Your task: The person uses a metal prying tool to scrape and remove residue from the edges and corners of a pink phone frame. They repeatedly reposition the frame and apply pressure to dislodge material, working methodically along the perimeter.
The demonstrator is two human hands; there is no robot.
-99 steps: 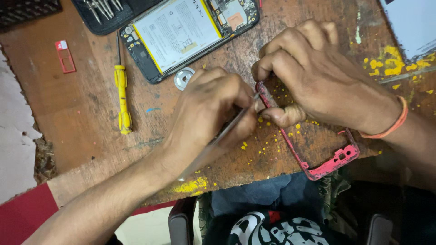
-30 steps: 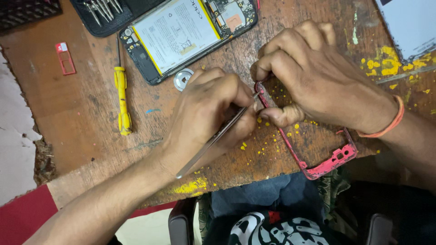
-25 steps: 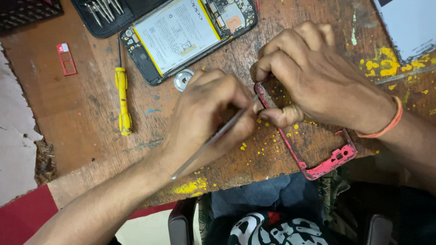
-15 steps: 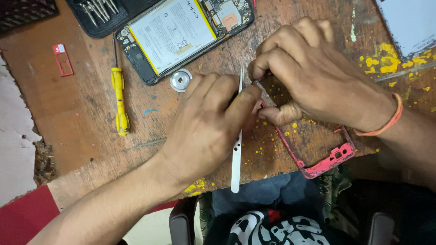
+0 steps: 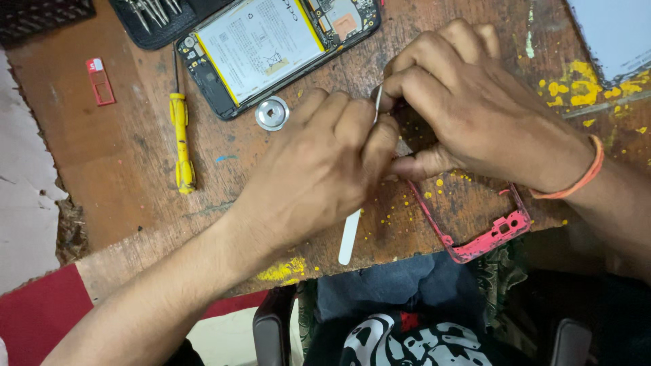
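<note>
Workbench seen from above, 2 bare hands at a phone frame. The left hand point(image 5: 319, 169) has its fingers closed around a slim white pry tool point(image 5: 350, 238), whose lower end sticks out below the palm toward the tabletop point(image 5: 122, 156) edge while its thin tip rises between the two hands. The right hand point(image 5: 468, 108) is curled tight over the upper end of the red frame point(image 5: 485, 234), fingers pinching it down; the frame's lower corner lies bare on the wood near the front edge, just beside the wrist with the orange band point(image 5: 576, 179).

Left of the hands lie a round metal disc point(image 5: 272, 113), an opened phone point(image 5: 278, 44) (white battery showing), a yellow screwdriver point(image 5: 181, 139), a small red tray point(image 5: 100, 81) and a case of bits point(image 5: 159, 17) at the far edge.

To do this well, judging from the grip: the tip probably wants to stay shallow and nearly flat to the frame, working with small twists, while the right hand keeps the frame pressed firm so it does not flex or snap. Where the tip meets the frame is hidden by the fingers.
</note>
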